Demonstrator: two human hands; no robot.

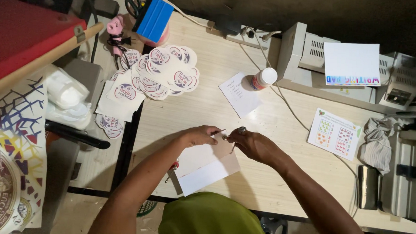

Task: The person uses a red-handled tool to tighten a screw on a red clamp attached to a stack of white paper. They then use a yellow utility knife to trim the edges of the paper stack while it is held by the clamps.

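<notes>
My left hand (199, 135) and my right hand (252, 144) meet over the top edge of a white and tan sheet of card (205, 166) lying on the pale wooden table (271, 171). The left hand pinches a thin light strip at the card's upper edge. My right hand's fingers are closed on a small thing at the same spot; a ring shows on one finger. What the right hand grips is too small to tell. A red-handled tool (173, 169) peeks from under the card's left corner.
A pile of round printed stickers (158, 75) lies at the upper left. A small white bottle (264, 78) rests on a paper slip (239, 94). A printed picture card (335, 133), a crumpled cloth (377, 143), white machines (313, 61) and a blue pad (154, 18) ring the table.
</notes>
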